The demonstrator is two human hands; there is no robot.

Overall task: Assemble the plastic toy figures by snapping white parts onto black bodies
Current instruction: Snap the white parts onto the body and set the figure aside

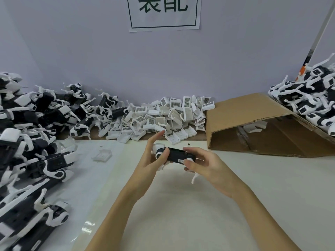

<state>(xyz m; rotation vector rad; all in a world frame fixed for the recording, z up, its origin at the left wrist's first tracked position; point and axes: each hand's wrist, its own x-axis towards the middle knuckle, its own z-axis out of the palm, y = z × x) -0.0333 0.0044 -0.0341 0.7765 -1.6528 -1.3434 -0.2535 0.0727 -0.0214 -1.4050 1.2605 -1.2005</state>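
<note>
A black toy figure body [176, 155] with white joints and thin white legs hangs above the table's middle, held at both ends. My left hand [151, 160] grips its left end, where a white rounded part [157, 147] sits; the index finger points up and away. My right hand [204, 164] clasps the right end, thumb on a white joint. One white leg [194, 177] dangles below my right hand. A heap of white grille parts [163, 116] lies against the back wall. One loose white part [101, 155] rests on the table to the left.
A big pile of black-and-white figures [32, 142] fills the left side. Another pile [311, 98] lies on a tilted cardboard box [253, 124] at the right. A paper sign [164, 13] hangs on the wall. The white table surface [181, 214] spreads below my arms.
</note>
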